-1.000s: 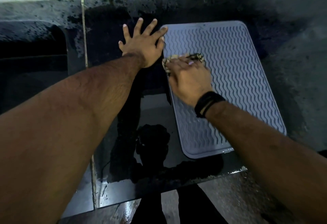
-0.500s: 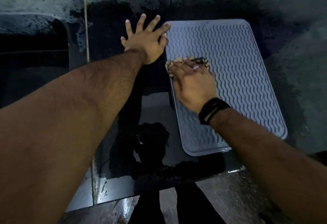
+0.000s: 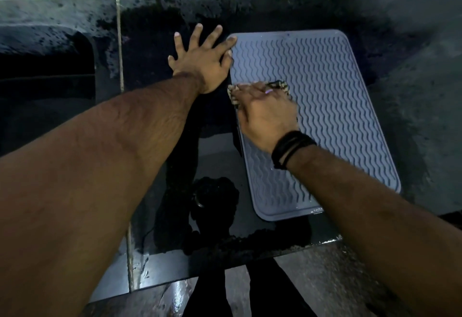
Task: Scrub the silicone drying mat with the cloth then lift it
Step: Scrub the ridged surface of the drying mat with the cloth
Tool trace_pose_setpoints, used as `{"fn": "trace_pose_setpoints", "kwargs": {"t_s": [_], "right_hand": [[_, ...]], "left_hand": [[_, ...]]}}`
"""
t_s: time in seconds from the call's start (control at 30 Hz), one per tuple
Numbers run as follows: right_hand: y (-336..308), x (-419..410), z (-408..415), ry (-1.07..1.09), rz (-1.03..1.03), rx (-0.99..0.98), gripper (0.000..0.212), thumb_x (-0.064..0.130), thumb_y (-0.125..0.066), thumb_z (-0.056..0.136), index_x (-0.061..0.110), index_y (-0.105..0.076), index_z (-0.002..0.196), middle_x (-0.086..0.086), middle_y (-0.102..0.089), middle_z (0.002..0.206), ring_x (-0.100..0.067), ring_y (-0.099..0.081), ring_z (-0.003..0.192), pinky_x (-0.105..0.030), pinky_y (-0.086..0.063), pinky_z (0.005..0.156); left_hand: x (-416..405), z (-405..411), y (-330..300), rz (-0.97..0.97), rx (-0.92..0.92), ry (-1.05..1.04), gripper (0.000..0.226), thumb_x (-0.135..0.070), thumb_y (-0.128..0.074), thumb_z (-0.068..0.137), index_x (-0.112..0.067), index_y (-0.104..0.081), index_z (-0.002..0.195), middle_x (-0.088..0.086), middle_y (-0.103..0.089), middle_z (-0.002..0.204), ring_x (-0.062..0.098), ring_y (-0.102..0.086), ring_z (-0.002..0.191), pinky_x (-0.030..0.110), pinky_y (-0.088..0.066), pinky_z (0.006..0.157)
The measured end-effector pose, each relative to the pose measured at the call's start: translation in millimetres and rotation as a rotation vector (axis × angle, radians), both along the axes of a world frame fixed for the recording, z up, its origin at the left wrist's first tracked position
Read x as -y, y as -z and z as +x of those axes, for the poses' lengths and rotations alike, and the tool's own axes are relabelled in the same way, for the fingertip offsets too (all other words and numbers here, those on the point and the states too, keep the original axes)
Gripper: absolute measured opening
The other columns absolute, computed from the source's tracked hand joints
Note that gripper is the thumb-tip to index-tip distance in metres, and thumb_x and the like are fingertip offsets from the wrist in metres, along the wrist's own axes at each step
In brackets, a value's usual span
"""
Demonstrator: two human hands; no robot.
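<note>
The left hand [image 3: 200, 59] lies flat with fingers spread on the wet black bench [image 3: 150, 216], its forefinger and thumb touching the far-left corner of the silicone drying mat [image 3: 325, 106]. The right hand [image 3: 265, 114] presses the cloth [image 3: 280, 85] onto the mat's left edge; whether its fingers curl round the cloth I cannot tell. The cloth is patterned pale and dark, bunched, peeping out beyond the fingertips. A black band [image 3: 291, 148] circles the right wrist. The mat is grey-blue, rectangular with rounded corners, a raised rim and wavy ridges, lying flat on the glossy stone. No writing is readable. A dark sink [image 3: 45, 66] sits far left.
</note>
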State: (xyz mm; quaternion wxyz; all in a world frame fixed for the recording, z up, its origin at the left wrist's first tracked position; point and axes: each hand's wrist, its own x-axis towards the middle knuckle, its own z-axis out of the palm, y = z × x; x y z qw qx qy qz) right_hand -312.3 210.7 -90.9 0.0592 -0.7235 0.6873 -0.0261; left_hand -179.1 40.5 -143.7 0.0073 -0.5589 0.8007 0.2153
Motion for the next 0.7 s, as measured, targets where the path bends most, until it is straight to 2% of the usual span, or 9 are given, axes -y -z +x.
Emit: {"fn": "trace_pose_setpoints", "kwargs": {"t_s": [0.07, 0.23, 0.33, 0.5, 0.57, 0.7], "right_hand": [[3, -22, -2, 0.013, -0.026, 0.005, 0.053, 0.035, -0.039, 0.087, 0.021, -0.064, 0.132, 0.002, -0.063, 0.139, -0.023, -0.056, 0.131, -0.046, -0.046, 0.103], [-4, -76, -3, -0.023, -0.069, 0.045, 0.047, 0.034, -0.043, 0.087, 0.02, -0.069, 0.124, 0.002, -0.068, 0.131, -0.02, -0.058, 0.129, -0.042, -0.049, 0.099], [-8, -63, -6, -0.003, -0.12, 0.061, 0.045, 0.033, -0.045, 0.087, 0.02, -0.07, 0.122, 0.0, -0.071, 0.127, -0.023, -0.064, 0.121, -0.041, -0.049, 0.096], [-4, -21, -8, 0.022, -0.024, 0.015, 0.058, 0.039, -0.031, 0.087, 0.021, -0.064, 0.131, 0.0, -0.064, 0.137, -0.025, -0.056, 0.131, -0.049, -0.047, 0.103], [0, -32, -6, 0.018, -0.001, -0.005, 0.057, 0.038, -0.033, 0.086, 0.021, -0.064, 0.131, 0.001, -0.064, 0.138, -0.025, -0.055, 0.133, -0.051, -0.047, 0.101], [-5, -78, -9, -0.025, -0.029, 0.014, 0.049, 0.036, -0.041, 0.088, 0.019, -0.068, 0.126, 0.0, -0.067, 0.134, -0.022, -0.057, 0.131, -0.045, -0.049, 0.1]], "left_hand": [[1, 0, 0, 0.005, -0.01, -0.001, 0.073, -0.082, -0.008, 0.087, -0.072, -0.013, 0.159, -0.021, 0.003, 0.182, 0.04, 0.017, 0.167, 0.086, -0.005, 0.116], [1, 1, -1, 0.01, -0.017, -0.004, 0.067, -0.078, -0.014, 0.095, -0.07, -0.012, 0.161, -0.019, 0.005, 0.182, 0.042, 0.019, 0.166, 0.086, -0.007, 0.116], [-1, 0, -2, 0.011, -0.017, -0.007, 0.063, -0.076, -0.017, 0.099, -0.069, -0.012, 0.162, -0.018, 0.005, 0.182, 0.043, 0.02, 0.166, 0.086, -0.008, 0.117], [-1, 0, -3, -0.002, -0.001, 0.002, 0.063, -0.077, -0.015, 0.097, -0.071, -0.013, 0.16, -0.021, 0.004, 0.182, 0.041, 0.018, 0.167, 0.086, -0.007, 0.116], [-2, 0, -6, 0.004, -0.005, 0.003, 0.061, -0.075, -0.017, 0.1, -0.07, -0.014, 0.161, -0.02, 0.004, 0.182, 0.042, 0.019, 0.166, 0.086, -0.007, 0.117], [-5, 1, -10, 0.007, -0.02, 0.005, 0.057, -0.071, -0.021, 0.106, -0.067, -0.015, 0.163, -0.019, 0.005, 0.182, 0.043, 0.021, 0.166, 0.085, -0.008, 0.118]]}}
